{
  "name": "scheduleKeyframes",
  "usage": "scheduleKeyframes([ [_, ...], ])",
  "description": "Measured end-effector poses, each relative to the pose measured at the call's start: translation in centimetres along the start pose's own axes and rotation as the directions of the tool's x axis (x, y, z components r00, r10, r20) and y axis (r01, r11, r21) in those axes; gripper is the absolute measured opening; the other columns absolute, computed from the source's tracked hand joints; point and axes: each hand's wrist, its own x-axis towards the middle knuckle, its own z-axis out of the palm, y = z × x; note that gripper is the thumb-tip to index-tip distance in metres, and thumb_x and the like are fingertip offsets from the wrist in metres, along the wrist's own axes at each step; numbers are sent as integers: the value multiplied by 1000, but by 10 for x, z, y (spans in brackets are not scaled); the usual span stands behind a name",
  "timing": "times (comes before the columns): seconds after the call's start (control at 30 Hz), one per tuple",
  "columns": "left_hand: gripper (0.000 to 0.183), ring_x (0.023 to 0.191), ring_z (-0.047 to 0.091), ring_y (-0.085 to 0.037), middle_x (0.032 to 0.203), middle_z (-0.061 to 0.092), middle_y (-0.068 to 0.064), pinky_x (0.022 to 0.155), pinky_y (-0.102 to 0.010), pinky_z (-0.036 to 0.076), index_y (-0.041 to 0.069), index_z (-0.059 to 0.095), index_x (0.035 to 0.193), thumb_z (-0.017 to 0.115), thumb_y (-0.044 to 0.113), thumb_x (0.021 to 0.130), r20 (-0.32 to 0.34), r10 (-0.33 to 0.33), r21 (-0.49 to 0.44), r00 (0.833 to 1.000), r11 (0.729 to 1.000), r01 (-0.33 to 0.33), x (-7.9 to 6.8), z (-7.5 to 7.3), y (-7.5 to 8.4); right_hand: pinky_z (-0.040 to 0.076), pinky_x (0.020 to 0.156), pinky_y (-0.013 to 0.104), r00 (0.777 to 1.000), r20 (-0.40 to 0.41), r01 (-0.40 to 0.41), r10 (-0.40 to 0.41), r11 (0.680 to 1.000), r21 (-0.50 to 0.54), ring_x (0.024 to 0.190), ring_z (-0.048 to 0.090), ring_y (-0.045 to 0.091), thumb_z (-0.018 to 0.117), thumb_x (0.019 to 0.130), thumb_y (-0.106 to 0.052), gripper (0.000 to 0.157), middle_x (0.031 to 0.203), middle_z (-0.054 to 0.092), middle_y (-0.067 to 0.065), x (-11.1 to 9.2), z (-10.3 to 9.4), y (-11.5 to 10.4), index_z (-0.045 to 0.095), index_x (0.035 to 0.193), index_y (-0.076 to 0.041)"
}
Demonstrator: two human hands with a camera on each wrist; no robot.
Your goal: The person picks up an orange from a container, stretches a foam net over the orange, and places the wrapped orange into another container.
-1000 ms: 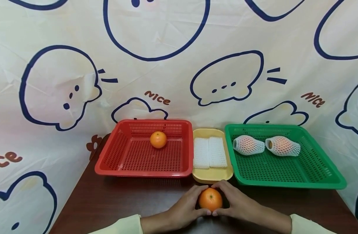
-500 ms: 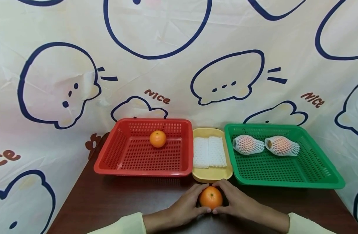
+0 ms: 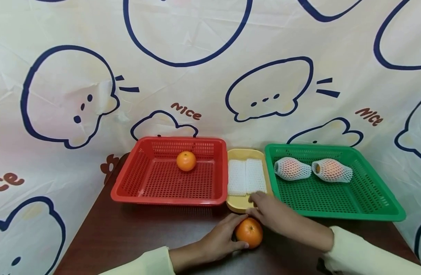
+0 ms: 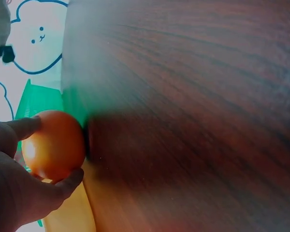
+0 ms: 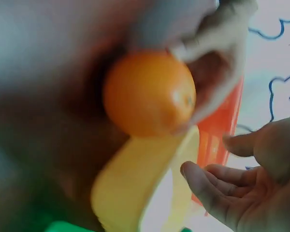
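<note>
On the dark table an orange (image 3: 249, 233) stands in front of the yellow tray. My left hand (image 3: 220, 240) holds it from the left, thumb at the near side and fingers at the far side; the left wrist view shows thumb and fingers around the orange (image 4: 55, 145). My right hand (image 3: 273, 213) is off the fruit, over the front rim of the yellow tray (image 3: 238, 204). In the right wrist view that hand (image 5: 261, 181) has its thumb and fingers apart with nothing between them. Two white foam net sleeves (image 3: 255, 175) lie flat side by side in the tray.
A red basket (image 3: 169, 201) on the left contains another orange (image 3: 186, 160). At right, a green basket (image 3: 337, 214) contains two fruits in foam nets (image 3: 293, 169). A printed cloth (image 3: 203, 84) hangs behind the baskets.
My right hand has let go of the orange and moved up and away to the tray's front edge. My left hand keeps its hold on the orange, which is almost in the same place.
</note>
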Motion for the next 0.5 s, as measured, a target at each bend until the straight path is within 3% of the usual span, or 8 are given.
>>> scheduleKeyframes([
  [0.1, 74, 127, 54, -9, 143, 55, -2, 107, -28, 49, 8, 46, 153, 79, 34, 92, 4, -12, 10, 1000, 1000, 12, 1, -1, 1, 56, 68, 32, 998, -66, 2, -5, 999, -37, 78, 62, 15, 66, 100, -15, 16, 91, 67, 7, 27, -8, -4, 65, 109, -1],
  [0.17, 75, 127, 55, -9, 142, 55, -2, 106, -27, 49, 7, 46, 152, 79, 34, 91, 8, -16, 19, 1000, 1000, 16, 2, -2, 2, 57, 69, 34, 998, -61, -2, -2, 998, -69, 78, 64, 19, 64, 101, -10, 15, 90, 68, 10, 48, -12, -5, 63, 110, 2],
  [0.23, 75, 126, 55, -9, 141, 55, -1, 106, -27, 50, 7, 46, 152, 80, 33, 90, 14, -21, 22, 1000, 1000, 21, 2, -3, 3, 57, 67, 36, 1000, -17, -11, 9, 996, -91, 76, 65, 23, 62, 101, -7, 15, 88, 68, 14, 68, -17, -7, 61, 110, 5],
  [0.33, 75, 125, 55, -9, 140, 56, -1, 105, -27, 50, 6, 47, 151, 81, 32, 90, 19, -22, 33, 1000, 999, 22, 4, -4, 3, 50, 61, 32, 992, 82, -85, 92, 993, -84, 67, 58, 21, 57, 103, -7, 14, 79, 61, 11, 99, -21, -8, 59, 109, 5],
  [0.43, 75, 125, 55, -8, 140, 56, -1, 105, -26, 50, 7, 47, 151, 82, 32, 89, 22, -27, 45, 999, 999, 26, 4, -4, 5, 39, 54, 28, 976, 149, -149, 159, 986, -73, 59, 46, 17, 53, 102, -4, 10, 70, 50, 6, 123, -19, -4, 59, 98, 2],
  [0.5, 76, 124, 55, -7, 139, 56, -1, 104, -26, 50, 7, 48, 151, 82, 32, 88, 23, -28, 57, 999, 998, 26, 4, -4, 5, 34, 53, 27, 964, 172, -190, 201, 979, -79, 58, 40, 16, 50, 101, -1, 17, 68, 46, 4, 134, -15, -1, 58, 86, -2],
])
